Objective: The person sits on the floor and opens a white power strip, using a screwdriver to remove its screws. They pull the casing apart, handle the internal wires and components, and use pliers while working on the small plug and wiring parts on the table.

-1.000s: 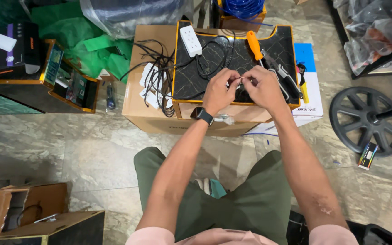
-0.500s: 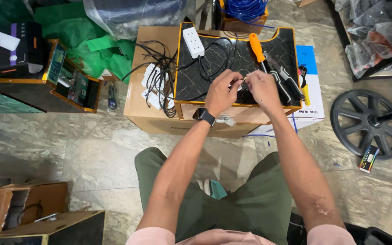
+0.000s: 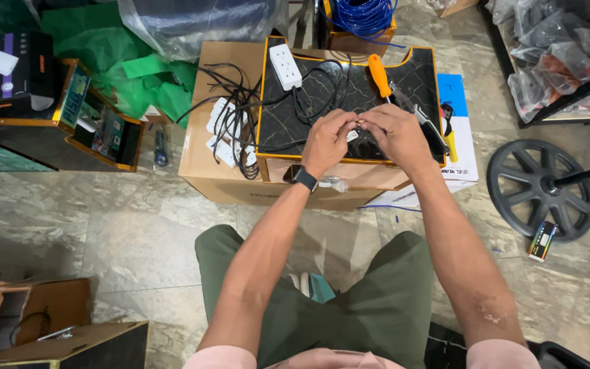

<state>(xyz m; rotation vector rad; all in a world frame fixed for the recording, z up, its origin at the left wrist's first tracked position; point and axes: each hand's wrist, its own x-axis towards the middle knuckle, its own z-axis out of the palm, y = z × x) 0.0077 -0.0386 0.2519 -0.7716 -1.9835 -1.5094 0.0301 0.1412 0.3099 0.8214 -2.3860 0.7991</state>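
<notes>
Both hands, left hand (image 3: 327, 140) and right hand (image 3: 394, 133), pinched shut on small part (image 3: 358, 124) (hard to identify).

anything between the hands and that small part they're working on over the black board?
Nothing visible. The left hand and right hand already meet at the small part, fingertips pinching it from both sides over the black board. The orange-handled screwdriver and black cable lie behind, clear of the hands.
</notes>
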